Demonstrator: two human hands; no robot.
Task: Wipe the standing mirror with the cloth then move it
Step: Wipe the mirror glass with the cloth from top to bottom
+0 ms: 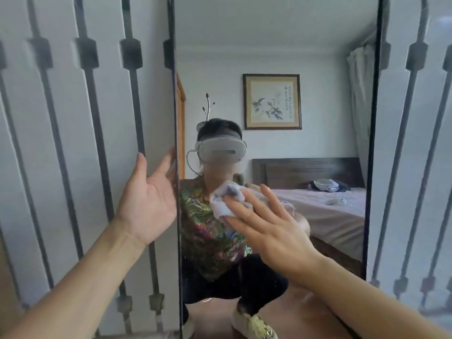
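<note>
**Pressing on glass that no hand is gripping**

Your standing mirror [281,33] fills the middle of the frame from top to bottom, with barred wall panels [73,118] on either side. Your right hand [271,231] lies flat, fingers straight and slightly fanned. It pushes the bunched cloth [226,199] against the glass just below centre. Your left hand [149,196] is spread open beside the mirror's left edge [175,94], palm turned toward it. The fingertips reach that edge but none curl round it, and I cannot tell whether they bear on it.

That is probably the weak point. A firm push from your right hand could rock or skew the mirror, and an open palm would be slow to catch it. How the mirror is propped is out of sight.

Your lower fingers overhang the cloth, so bare skin may smear the glass you are cleaning. The wad is also small, so it likely misses patches, and pale specks show at the lower left of the glass.

For the move, the thin edge could slip from an unwrapped hand, so take hold first.
</note>
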